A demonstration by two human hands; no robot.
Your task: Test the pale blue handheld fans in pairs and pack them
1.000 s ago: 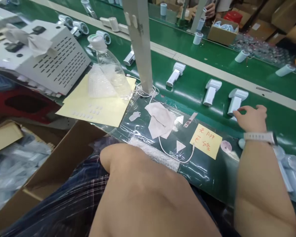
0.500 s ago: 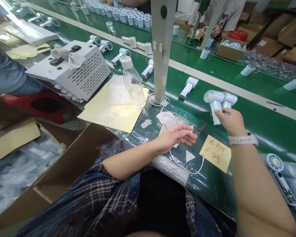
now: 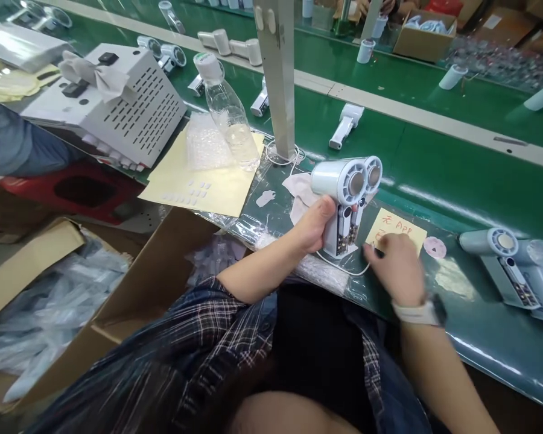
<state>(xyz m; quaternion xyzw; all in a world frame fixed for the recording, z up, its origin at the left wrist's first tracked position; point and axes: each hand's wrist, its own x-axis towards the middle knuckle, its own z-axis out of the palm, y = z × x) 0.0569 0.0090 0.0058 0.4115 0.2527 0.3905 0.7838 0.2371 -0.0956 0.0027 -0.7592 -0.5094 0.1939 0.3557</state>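
Observation:
Two light-blue handheld fans (image 3: 339, 184) stand upright side by side in my left hand (image 3: 315, 224), which is wrapped round their handles. Their handle fronts are uncovered, with circuit parts showing. My right hand (image 3: 399, 265) is over the lower part of a yellow note (image 3: 400, 226) with red handwriting, smeared by motion. Its thumb and fingers are closed at the end of a white cable (image 3: 346, 272), whose plug is hidden. Behind the fans lies a pale cloth (image 3: 301, 190).
A metal post (image 3: 278, 84) rises from the bench. Left of it are a water bottle (image 3: 230, 114), a yellow sheet (image 3: 163, 191) and a white vented box (image 3: 131, 102). More fans (image 3: 502, 265) lie at right. An open carton (image 3: 131, 289) of plastic bags stands lower left.
The two fans have come from the right over the bench and passed from my right hand to my left. My right hand has dropped to the cable's end. The view has tilted down.

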